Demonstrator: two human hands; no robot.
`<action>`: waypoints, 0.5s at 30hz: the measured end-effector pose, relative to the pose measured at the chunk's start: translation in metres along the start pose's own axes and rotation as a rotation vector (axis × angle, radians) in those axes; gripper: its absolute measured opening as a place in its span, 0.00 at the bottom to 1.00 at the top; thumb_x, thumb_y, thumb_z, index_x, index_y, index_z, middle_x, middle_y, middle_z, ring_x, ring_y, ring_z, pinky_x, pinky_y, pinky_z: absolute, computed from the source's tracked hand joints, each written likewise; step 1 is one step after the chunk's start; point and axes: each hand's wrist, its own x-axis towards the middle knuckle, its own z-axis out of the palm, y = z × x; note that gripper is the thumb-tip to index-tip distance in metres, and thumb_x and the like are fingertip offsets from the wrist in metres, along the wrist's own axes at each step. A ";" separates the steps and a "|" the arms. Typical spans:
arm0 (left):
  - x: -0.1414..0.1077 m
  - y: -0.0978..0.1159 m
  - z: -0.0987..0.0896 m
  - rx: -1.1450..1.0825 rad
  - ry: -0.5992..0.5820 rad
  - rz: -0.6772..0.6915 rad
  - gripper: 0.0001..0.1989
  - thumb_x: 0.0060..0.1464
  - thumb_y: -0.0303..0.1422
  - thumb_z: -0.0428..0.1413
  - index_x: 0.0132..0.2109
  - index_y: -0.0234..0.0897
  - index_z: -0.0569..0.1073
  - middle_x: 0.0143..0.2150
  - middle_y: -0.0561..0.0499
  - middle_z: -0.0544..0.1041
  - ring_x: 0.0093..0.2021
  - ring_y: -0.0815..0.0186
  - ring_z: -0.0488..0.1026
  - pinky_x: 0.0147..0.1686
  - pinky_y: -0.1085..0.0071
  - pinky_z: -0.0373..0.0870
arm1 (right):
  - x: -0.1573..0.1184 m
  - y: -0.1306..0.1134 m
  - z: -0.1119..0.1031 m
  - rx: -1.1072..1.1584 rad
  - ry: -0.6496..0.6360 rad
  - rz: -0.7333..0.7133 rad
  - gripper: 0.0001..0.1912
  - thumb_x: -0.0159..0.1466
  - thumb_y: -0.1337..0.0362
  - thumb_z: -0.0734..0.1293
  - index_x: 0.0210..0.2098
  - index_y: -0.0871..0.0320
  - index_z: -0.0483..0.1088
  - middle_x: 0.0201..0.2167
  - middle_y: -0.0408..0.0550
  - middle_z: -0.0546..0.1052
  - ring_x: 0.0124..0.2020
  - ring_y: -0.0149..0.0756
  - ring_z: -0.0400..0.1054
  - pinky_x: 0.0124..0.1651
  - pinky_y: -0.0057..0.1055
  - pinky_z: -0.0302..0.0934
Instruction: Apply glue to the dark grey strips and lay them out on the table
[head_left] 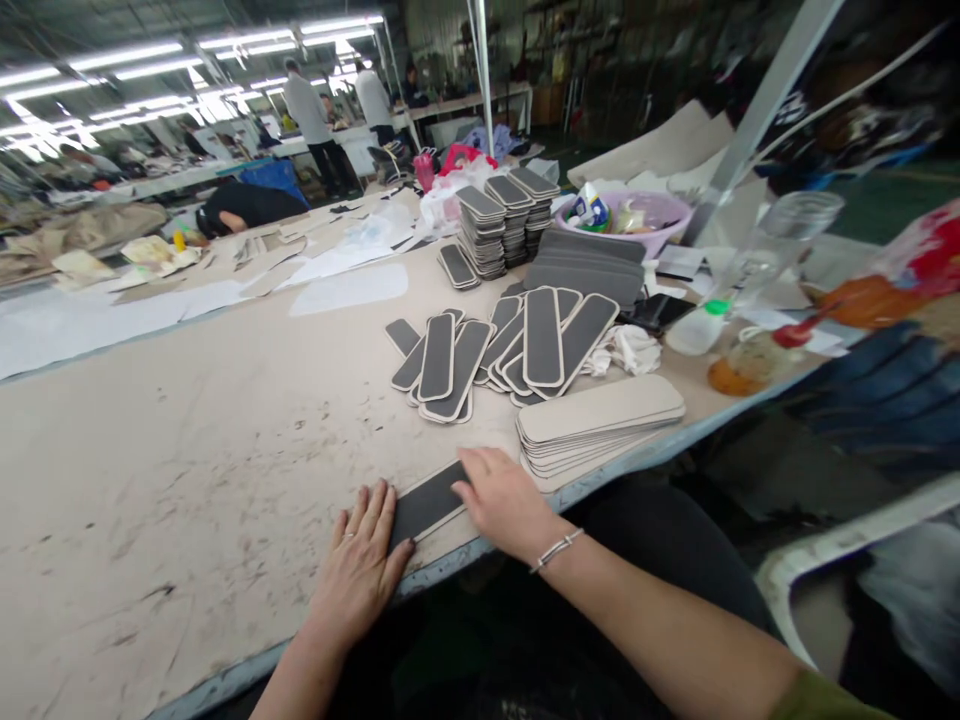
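Dark grey rounded strip (429,503), pale-edged: lay flat on the worktable (225,440) by its near edge. Left hand (365,545): fingers slightly spread, pressed on one end. Right hand (504,500): fingers curled over the other end, grip unclear. Beyond: loose pile of similar strips (517,345); beige stack (600,425) nearer right.

You are seeing dark grey panel (429,502) between your left hand (363,560) and right hand (510,503), dark-specked beige tabletop (187,480) leftward, lilac basin (654,243) beyond.
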 end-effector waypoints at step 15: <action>0.001 0.005 0.000 -0.006 -0.001 -0.053 0.32 0.60 0.43 0.42 0.66 0.30 0.50 0.67 0.41 0.52 0.66 0.52 0.46 0.60 0.50 0.53 | -0.015 0.022 0.019 -0.098 -0.153 -0.097 0.42 0.63 0.39 0.52 0.64 0.65 0.48 0.66 0.54 0.45 0.66 0.40 0.36 0.66 0.41 0.32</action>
